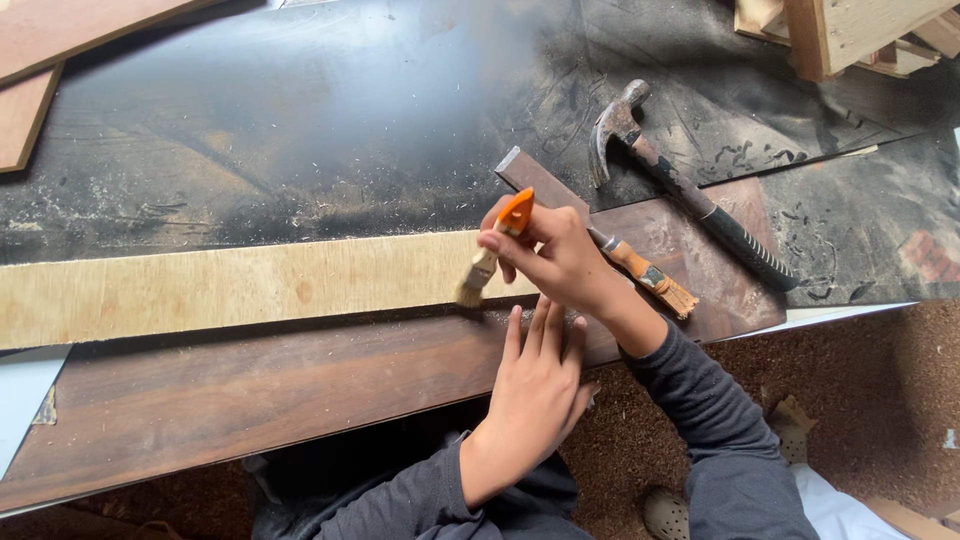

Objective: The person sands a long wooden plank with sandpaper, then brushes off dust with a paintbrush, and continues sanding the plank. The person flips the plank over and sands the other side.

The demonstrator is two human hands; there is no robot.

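Lowest in the frame, my left hand [535, 385] lies flat on the dark wooden plank [250, 385], fingers [515, 335] stretched out and released, grasping nothing, only pressing the wood down. Just above it, my right hand [560, 255] has its fingers clenched around the orange-handled paintbrush [490, 255], gripped near the ferrule, with the bristles touching the near edge of the pale plywood strip [220, 285] that runs from the left edge to the middle of the frame. That strip sits on the dark plank, where the two boards meet.

To brush well here, I judge it best to keep the bristles angled low along the seam, draw them in one direction with light pressure, and keep the flat hand weighing on the plank so neither board slides.

To the right of my wrist a second brush [645, 272] with a wooden handle lies on a reddish board, and beyond it, toward the upper right, a claw hammer [680, 185] rests on the black, dusty table [330, 110]. Pale timber offcuts [850, 35] sit in the upper right corner.
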